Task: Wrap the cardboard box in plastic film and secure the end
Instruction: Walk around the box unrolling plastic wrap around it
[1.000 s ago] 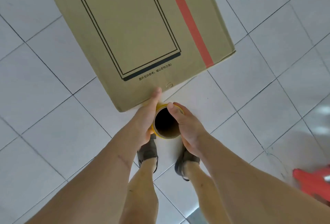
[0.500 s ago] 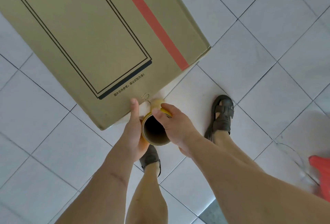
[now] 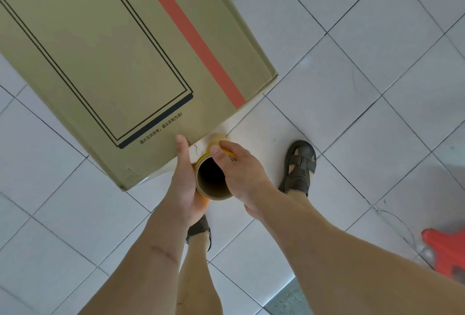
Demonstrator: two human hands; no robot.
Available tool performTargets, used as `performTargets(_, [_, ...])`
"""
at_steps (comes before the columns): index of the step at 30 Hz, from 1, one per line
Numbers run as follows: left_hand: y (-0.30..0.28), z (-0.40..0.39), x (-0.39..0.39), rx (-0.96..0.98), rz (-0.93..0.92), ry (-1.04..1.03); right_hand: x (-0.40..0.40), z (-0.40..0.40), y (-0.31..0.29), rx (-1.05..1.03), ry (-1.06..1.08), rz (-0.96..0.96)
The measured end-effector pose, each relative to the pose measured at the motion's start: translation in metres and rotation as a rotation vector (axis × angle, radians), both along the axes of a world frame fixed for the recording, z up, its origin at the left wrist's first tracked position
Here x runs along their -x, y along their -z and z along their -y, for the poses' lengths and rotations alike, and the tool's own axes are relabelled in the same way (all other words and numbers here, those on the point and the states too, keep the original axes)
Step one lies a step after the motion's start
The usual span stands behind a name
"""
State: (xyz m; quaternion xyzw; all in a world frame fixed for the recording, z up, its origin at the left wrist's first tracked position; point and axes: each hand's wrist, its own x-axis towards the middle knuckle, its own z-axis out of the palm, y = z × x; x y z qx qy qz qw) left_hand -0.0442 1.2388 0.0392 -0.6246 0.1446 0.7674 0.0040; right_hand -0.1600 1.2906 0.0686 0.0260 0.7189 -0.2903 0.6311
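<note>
Looking straight down at a floor point(image 3: 352, 83) of pale square tiles with dark grout lines, one tile near the right edge cracked. The box point(image 3: 105, 50) takes up the upper left, brown cardboard with a red stripe and a black printed frame, its near corner by the feet. Both hands hold the film roll point(image 3: 214, 180) upright just beside the box's near edge: left hand point(image 3: 183, 184) cupped round its side, thumb up against the box, right hand point(image 3: 241, 174) gripping over the rim. Dark sandals point(image 3: 300, 164) on the tiles, something red point(image 3: 448, 252) at lower right.
</note>
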Motion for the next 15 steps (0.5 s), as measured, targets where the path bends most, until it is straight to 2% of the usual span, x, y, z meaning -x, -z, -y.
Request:
performTargets(4, [-0.005,0.004,0.017,0.16,0.233,0.046,0.008,-0.004,-0.002,-0.056,0.09,0.083])
performTargets(7, [-0.007,0.009,0.021,0.115,0.159,0.025,0.01,-0.003,-0.003,-0.061,0.126,0.145])
performTargets(11, [-0.002,0.003,0.023,-0.001,0.009,-0.067,0.023,0.004,0.001,-0.066,0.016,0.05])
performTargets(15, [0.001,0.002,0.035,0.045,0.062,-0.028,0.036,0.005,0.001,-0.057,-0.056,0.026])
